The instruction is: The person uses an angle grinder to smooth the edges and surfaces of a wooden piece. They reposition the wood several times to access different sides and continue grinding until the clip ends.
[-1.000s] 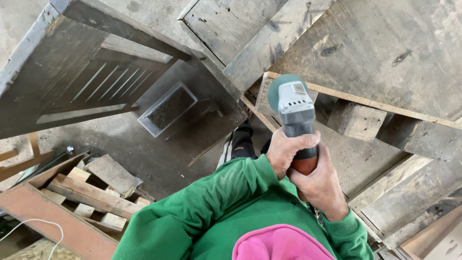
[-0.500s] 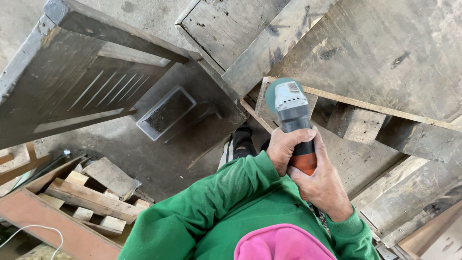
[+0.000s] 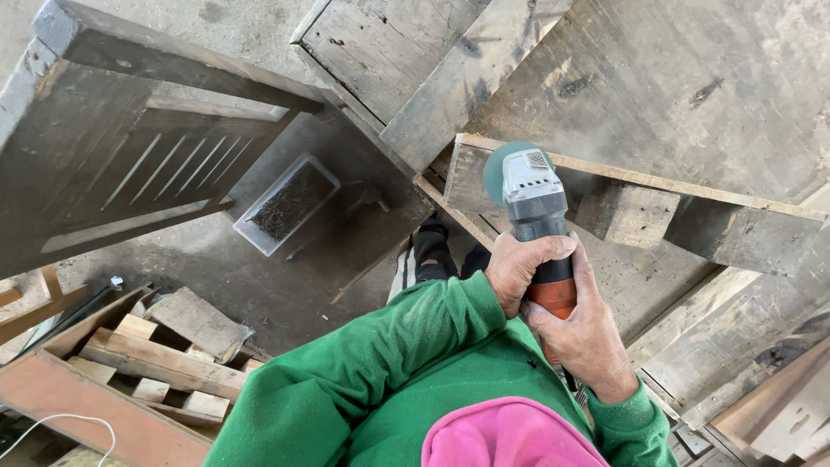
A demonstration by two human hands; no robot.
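Two hands: both are wrapped tight on one grinder (image 3: 536, 227), left hand (image 3: 521, 270) higher up, right hand (image 3: 586, 333) low on its orange grip.
Grinder spot: its round disc touches the edge of a grey wooden plank (image 3: 631, 177), held out in front of the green sleeve (image 3: 380, 363).
Risk: the disc may catch the wood and jump back, because both hands sit close behind it.
Risk two: dust could fly up toward the eyes.
Arms: bent, wrists close together.

Rough weathered wood planks (image 3: 692, 95) — matt plastic grinder (image 3: 536, 203), fleecy sleeve (image 3: 372, 363)
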